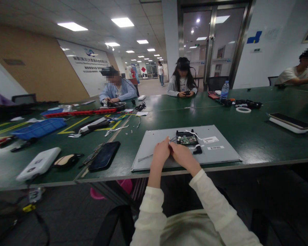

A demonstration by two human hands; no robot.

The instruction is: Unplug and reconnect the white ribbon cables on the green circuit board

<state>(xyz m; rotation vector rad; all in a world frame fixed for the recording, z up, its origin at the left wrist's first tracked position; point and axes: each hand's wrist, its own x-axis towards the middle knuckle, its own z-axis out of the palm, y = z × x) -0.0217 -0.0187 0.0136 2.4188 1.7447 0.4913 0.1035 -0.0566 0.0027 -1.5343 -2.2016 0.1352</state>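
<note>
A flat grey panel point(149, 145), like the back of a display, lies on the table in front of me. On it sits a black frame with a green circuit board point(186, 138). My left hand point(161, 151) and my right hand point(182, 154) meet over the panel, left of the board, fingers pinched together. Thin wires point(173, 139) run from the board to my fingertips, and another length of thin cable point(145, 157) emerges left of my left hand. The exact spot gripped is mostly hidden. A black connector piece point(197, 149) and a white ribbon point(194, 134) lie beside the board.
To the left are a dark phone point(105, 155), a beige-and-black mouse-shaped object point(66, 160), a white device point(39, 163) and a blue tray point(38, 128). A tape roll point(243, 110), a water bottle point(224, 90) and another device point(290, 123) stand rightward. Other people sit around the table.
</note>
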